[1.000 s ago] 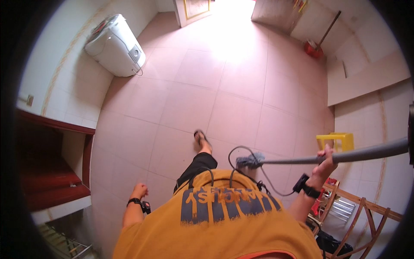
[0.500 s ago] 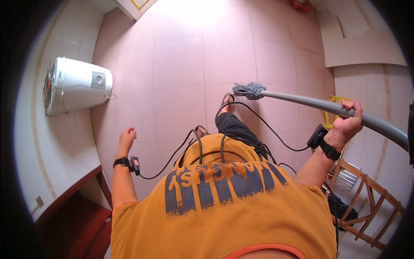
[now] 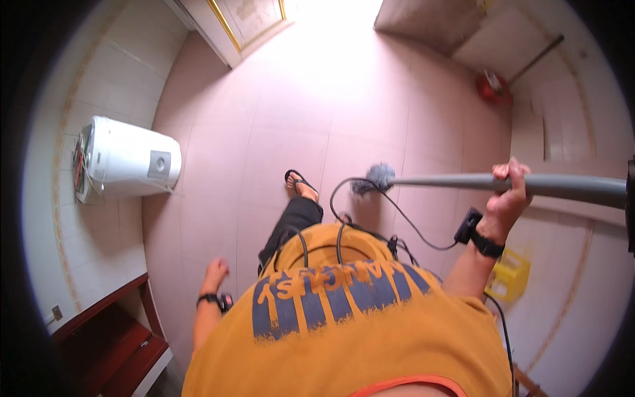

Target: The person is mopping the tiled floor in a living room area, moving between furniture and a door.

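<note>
My right hand is closed round the grey handle of a mop, on the right side. The handle runs almost level across the view and leaves it at the right edge. At its other end, a bluish-grey string mop head is near the floor, right of my forward foot; whether it touches the floor I cannot tell. My left hand hangs low beside my body with its fingers curled in, and no object shows in it. Black bands with small devices sit on both wrists, and a cable loops from the right one.
Pinkish tiled floor spreads ahead. A white water heater is at the left wall, above a dark red cabinet. A door stands far left. A red bucket is far right, and a yellow stool is near my right forearm.
I have stepped ahead, one foot now forward on the left. The mop has swung nearly level, its head nearer to me. The red bucket has come further into view; the wooden rack has mostly left it.
</note>
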`<action>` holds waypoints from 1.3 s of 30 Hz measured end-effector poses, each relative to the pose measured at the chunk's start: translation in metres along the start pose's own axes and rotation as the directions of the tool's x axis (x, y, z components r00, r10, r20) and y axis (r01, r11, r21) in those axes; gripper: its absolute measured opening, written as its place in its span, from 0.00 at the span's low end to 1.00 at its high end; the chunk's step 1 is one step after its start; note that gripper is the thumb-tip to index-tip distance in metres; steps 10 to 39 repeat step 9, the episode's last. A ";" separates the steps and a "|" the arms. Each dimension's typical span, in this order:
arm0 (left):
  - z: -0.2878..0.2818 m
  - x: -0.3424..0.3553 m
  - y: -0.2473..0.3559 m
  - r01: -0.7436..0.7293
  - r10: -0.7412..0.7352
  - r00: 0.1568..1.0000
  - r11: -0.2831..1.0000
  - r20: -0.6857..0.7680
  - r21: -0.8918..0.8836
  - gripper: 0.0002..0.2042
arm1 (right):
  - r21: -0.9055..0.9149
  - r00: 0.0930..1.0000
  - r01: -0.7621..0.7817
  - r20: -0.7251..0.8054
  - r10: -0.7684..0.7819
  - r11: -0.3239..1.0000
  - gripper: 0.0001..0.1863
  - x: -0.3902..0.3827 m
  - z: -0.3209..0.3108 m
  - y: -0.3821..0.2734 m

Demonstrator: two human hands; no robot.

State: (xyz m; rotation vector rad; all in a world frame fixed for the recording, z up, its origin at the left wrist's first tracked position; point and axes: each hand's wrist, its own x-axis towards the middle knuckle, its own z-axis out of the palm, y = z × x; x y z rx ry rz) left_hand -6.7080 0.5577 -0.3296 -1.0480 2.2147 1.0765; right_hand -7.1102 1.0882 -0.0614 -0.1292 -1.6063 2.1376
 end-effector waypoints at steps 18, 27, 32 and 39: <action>-0.087 0.090 0.040 0.523 -0.488 0.831 0.849 0.267 -0.073 0.14 | -0.158 0.988 -0.047 -0.153 0.023 0.986 0.09 0.102 0.111 0.053; -0.087 0.090 0.040 0.523 -0.488 0.831 0.849 0.267 -0.073 0.14 | -0.158 0.988 -0.047 -0.153 0.023 0.986 0.09 0.102 0.111 0.053; -0.087 0.090 0.040 0.523 -0.488 0.831 0.849 0.267 -0.073 0.14 | -0.158 0.988 -0.047 -0.153 0.023 0.986 0.09 0.102 0.111 0.053; -0.087 0.090 0.040 0.523 -0.488 0.831 0.849 0.267 -0.073 0.14 | -0.158 0.988 -0.047 -0.153 0.023 0.986 0.09 0.102 0.111 0.053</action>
